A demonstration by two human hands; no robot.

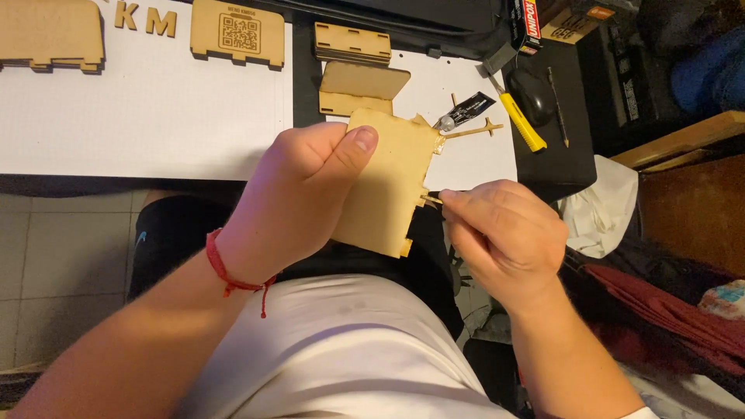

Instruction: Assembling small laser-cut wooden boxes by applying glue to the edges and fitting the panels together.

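Here, left hand (299, 198) gripping wooden panel (388, 182), right hand (504, 233) pinching thin stick (431, 199) at its edge.

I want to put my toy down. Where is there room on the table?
Bare room: the big white sheet, below the wooden letters and the engraved panel. Crowded: the smaller sheet by the stacked wooden pieces, yellow knife and both hands.
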